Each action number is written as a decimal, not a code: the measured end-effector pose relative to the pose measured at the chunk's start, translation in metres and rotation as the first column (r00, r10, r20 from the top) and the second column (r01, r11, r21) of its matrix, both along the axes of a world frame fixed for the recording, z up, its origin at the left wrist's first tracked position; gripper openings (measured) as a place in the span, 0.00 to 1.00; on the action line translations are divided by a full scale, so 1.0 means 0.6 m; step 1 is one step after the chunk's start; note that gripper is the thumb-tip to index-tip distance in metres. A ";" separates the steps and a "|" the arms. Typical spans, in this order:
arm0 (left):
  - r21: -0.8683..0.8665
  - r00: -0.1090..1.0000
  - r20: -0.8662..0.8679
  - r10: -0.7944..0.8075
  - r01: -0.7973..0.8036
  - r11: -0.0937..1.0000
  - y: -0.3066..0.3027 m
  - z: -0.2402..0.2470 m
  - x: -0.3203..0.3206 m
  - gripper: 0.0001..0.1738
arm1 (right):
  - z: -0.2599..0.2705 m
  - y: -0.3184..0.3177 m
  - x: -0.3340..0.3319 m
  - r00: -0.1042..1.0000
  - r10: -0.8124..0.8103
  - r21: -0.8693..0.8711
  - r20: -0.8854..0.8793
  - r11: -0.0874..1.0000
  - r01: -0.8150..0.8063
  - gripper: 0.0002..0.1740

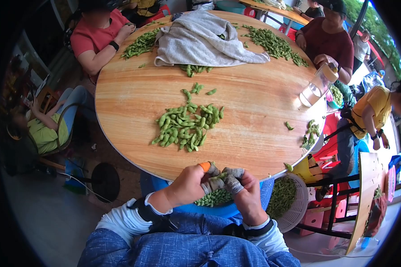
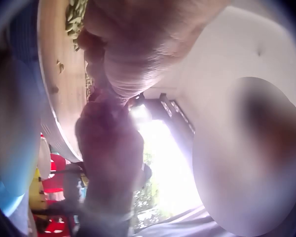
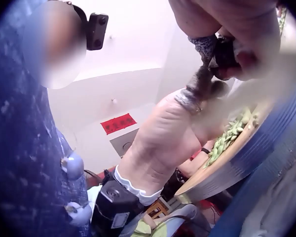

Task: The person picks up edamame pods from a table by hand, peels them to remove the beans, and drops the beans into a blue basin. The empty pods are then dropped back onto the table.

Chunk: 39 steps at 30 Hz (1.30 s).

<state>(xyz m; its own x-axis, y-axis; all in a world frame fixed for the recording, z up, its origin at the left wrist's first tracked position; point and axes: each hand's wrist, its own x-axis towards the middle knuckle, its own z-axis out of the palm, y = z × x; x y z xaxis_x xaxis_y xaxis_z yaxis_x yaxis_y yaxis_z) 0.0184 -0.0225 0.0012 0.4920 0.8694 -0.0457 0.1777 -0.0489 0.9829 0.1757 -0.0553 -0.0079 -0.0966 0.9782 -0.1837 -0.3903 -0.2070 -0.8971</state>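
Observation:
Over the front edge of the round table, the left hand (image 1: 187, 186) and the right hand (image 1: 248, 196) meet in the head view, grey coverings on some fingers and orange on one left fingertip. Between the fingertips a green pod (image 1: 222, 176) is pinched, mostly covered. Below them a blue basin (image 1: 227, 209) holds green beans (image 1: 214, 198). A pile of pods (image 1: 187, 124) lies on the wooden table (image 1: 249, 129). In the left wrist view the left hand (image 2: 143, 44) touches the right hand (image 2: 111, 153); in the right wrist view the fingertips are dark.
A grey cloth (image 1: 196, 42) covers part of the table's far side, with pods around it. A clear bottle (image 1: 315, 89) stands near the right edge. A white basket (image 1: 296, 207) of pods is beside the right knee. Several people sit around.

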 end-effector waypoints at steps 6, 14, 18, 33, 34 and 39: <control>0.724 0.918 -0.356 0.172 0.155 0.672 0.002 -0.006 -0.003 0.15 | -0.002 0.001 0.010 0.993 0.107 -0.022 0.045 0.994 -0.106 0.09; 0.010 0.988 0.151 0.035 -0.037 0.999 -0.011 -0.050 -0.002 0.12 | -0.024 0.001 0.004 0.986 0.134 0.155 -0.100 0.981 -0.117 0.10; -0.559 0.849 0.449 0.279 0.023 0.829 -0.016 -0.040 0.008 0.16 | -0.042 0.011 0.011 0.976 0.208 0.248 -0.058 0.950 -0.187 0.09; -0.199 0.934 0.302 -0.191 0.257 0.946 0.008 -0.017 -0.007 0.09 | -0.016 0.017 0.031 0.933 0.346 0.131 -0.102 0.934 -0.332 0.08; -0.213 0.942 0.282 -0.181 0.245 0.946 0.006 -0.014 -0.008 0.09 | -0.019 0.018 0.031 0.935 0.342 0.130 -0.094 0.935 -0.329 0.08; -0.372 0.968 0.233 -0.093 0.177 0.911 0.003 -0.011 -0.010 0.09 | -0.009 0.014 0.016 0.958 0.242 0.143 0.151 0.954 -0.263 0.06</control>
<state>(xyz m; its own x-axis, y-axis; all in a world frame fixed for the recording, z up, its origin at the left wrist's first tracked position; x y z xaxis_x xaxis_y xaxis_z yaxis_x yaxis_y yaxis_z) 0.0123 -0.0210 -0.0053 0.6382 0.7282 -0.2498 -0.0111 0.3332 0.9428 0.1851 -0.0466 -0.0131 -0.3300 0.9424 -0.0549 -0.2211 -0.1337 -0.9660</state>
